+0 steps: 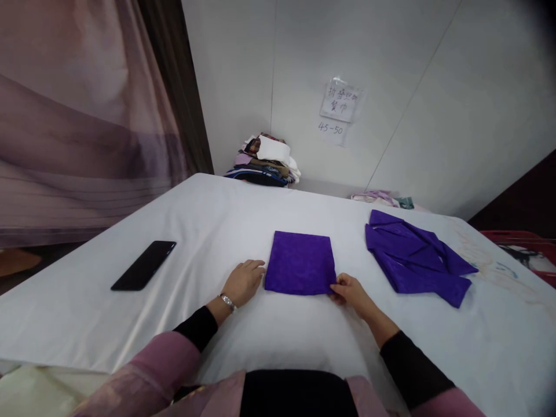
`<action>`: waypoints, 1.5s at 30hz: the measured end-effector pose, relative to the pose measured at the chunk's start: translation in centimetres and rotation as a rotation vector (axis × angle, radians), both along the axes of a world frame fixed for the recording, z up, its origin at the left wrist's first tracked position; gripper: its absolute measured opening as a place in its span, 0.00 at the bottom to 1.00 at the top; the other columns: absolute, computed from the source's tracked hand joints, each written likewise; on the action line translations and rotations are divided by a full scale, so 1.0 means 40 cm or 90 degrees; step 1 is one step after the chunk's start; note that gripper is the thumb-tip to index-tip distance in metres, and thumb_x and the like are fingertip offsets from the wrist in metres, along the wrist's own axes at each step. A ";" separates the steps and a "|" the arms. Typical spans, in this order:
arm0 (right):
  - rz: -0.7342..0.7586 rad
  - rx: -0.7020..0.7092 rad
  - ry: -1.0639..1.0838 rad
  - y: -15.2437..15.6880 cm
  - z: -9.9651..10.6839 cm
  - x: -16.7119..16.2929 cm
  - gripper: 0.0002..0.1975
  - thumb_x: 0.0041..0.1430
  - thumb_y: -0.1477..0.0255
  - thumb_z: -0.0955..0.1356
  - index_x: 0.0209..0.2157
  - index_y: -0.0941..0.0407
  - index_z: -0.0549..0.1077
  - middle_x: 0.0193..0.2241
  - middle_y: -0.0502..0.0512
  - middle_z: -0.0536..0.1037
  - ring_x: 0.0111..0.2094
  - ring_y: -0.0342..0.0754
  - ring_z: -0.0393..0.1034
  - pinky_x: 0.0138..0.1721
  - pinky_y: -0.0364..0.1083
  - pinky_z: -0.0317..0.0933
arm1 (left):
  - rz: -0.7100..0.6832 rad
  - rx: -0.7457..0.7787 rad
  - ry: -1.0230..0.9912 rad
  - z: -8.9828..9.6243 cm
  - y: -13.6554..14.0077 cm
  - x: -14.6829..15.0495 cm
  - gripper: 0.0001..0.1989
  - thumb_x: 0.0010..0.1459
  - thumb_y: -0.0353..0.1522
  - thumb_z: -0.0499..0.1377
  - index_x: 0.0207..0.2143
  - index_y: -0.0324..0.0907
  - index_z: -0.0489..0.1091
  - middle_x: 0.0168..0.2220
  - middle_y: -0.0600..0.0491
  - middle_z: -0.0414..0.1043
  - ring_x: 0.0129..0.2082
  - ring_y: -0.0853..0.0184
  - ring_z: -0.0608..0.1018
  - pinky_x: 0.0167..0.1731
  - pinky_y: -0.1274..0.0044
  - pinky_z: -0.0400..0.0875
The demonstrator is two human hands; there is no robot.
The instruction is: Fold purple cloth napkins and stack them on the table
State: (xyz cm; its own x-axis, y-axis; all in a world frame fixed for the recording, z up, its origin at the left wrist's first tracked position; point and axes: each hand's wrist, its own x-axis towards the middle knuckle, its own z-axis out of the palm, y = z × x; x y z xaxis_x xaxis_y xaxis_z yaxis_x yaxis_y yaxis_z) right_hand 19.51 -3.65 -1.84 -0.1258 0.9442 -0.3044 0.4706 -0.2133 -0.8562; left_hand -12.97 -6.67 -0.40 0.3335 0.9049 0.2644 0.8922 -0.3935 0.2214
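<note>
A purple cloth napkin (300,263), folded into a neat square, lies flat on the white-covered table (243,217) in front of me. My left hand (244,282) rests at the napkin's left edge, palm down, with its fingers stretched towards the cloth; whether the fingertips touch it is hard to see. At the near right corner, my right hand (351,294) pinches the napkin between thumb and fingers. Off to the right, more purple cloth (412,255) lies in a loose, crumpled heap, apart from both hands.
A black phone (144,265) lies on the table's left side. Behind the far edge sit a stack of folded fabrics (264,159) and a lower fabric pile (377,198). Handwritten signs (340,101) hang on the white wall. A red crate (532,249) stands beyond the right edge.
</note>
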 end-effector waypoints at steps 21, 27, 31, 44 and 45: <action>0.097 0.312 0.017 -0.150 0.053 0.015 0.30 0.51 0.61 0.68 0.56 0.50 0.61 0.45 0.57 0.71 0.44 0.52 0.67 0.40 0.51 0.64 | -0.118 -0.211 -0.239 -0.025 -0.051 0.271 0.10 0.58 0.31 0.50 0.27 0.41 0.69 0.27 0.54 0.71 0.30 0.68 0.70 0.32 0.76 0.62; 0.151 0.305 -0.080 -0.072 0.028 0.012 0.30 0.49 0.64 0.68 0.55 0.52 0.63 0.44 0.56 0.73 0.46 0.53 0.66 0.49 0.54 0.59 | -0.137 -0.239 -0.250 -0.022 -0.038 0.266 0.11 0.58 0.33 0.50 0.25 0.41 0.66 0.26 0.55 0.69 0.29 0.69 0.70 0.30 0.78 0.61; 0.194 0.186 0.020 0.010 0.052 -0.029 0.12 0.51 0.64 0.67 0.36 0.55 0.73 0.31 0.51 0.75 0.33 0.48 0.69 0.37 0.46 0.63 | -0.079 -0.264 -0.269 -0.010 -0.034 0.249 0.13 0.58 0.39 0.50 0.34 0.42 0.70 0.25 0.55 0.70 0.27 0.68 0.71 0.29 0.77 0.62; 0.188 0.205 -0.168 0.277 0.033 -0.169 0.06 0.47 0.69 0.66 0.23 0.57 0.70 0.20 0.47 0.70 0.23 0.43 0.62 0.26 0.41 0.54 | 0.161 -0.126 -0.200 -0.019 -0.041 0.093 0.30 0.54 0.35 0.55 0.59 0.43 0.51 0.37 0.52 0.75 0.38 0.62 0.75 0.42 0.69 0.65; 0.186 0.211 -0.183 0.281 0.030 -0.174 0.05 0.48 0.69 0.66 0.24 0.57 0.71 0.21 0.48 0.71 0.25 0.43 0.63 0.27 0.42 0.55 | 0.166 -0.113 -0.211 -0.026 -0.044 0.088 0.30 0.54 0.34 0.55 0.58 0.43 0.52 0.36 0.52 0.74 0.38 0.63 0.75 0.42 0.69 0.64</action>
State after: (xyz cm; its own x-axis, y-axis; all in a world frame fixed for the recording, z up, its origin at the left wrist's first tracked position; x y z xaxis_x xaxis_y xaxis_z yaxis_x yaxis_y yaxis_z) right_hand 12.53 7.59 -0.64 -0.3541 0.9335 -0.0561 0.6955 0.2228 -0.6831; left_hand -9.47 -8.45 -1.44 0.0124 0.9883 0.1520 0.8260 -0.0958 0.5555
